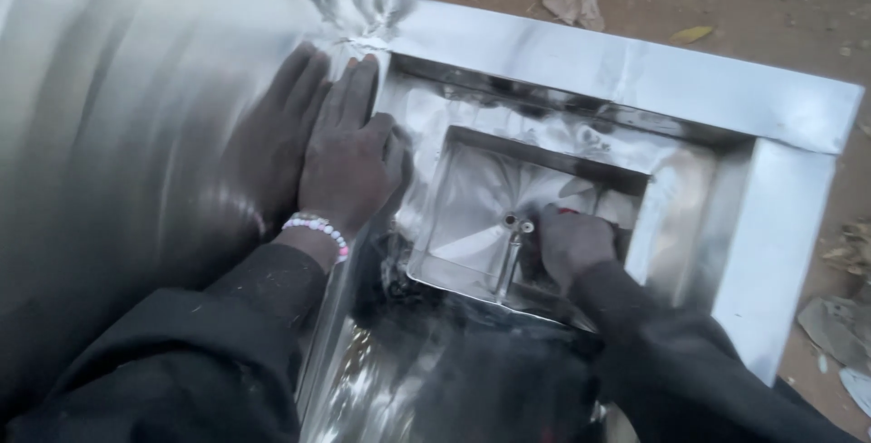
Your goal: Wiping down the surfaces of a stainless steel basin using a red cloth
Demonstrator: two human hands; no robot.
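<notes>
A large shiny sheet-metal piece with a stepped rectangular recess lies on bare ground. My left hand rests flat on the metal at the recess's left rim, fingers together; a beaded bracelet circles the wrist. My right hand is down inside the inner recess, closed around a small tool with a red part showing. Its metal tip touches the recess floor. Both arms wear dark sleeves.
A curved polished metal surface fills the left side and mirrors my left hand. Brown dirt ground with dry leaves and paper scraps lies beyond the sheet. Grey debris sits at the right edge.
</notes>
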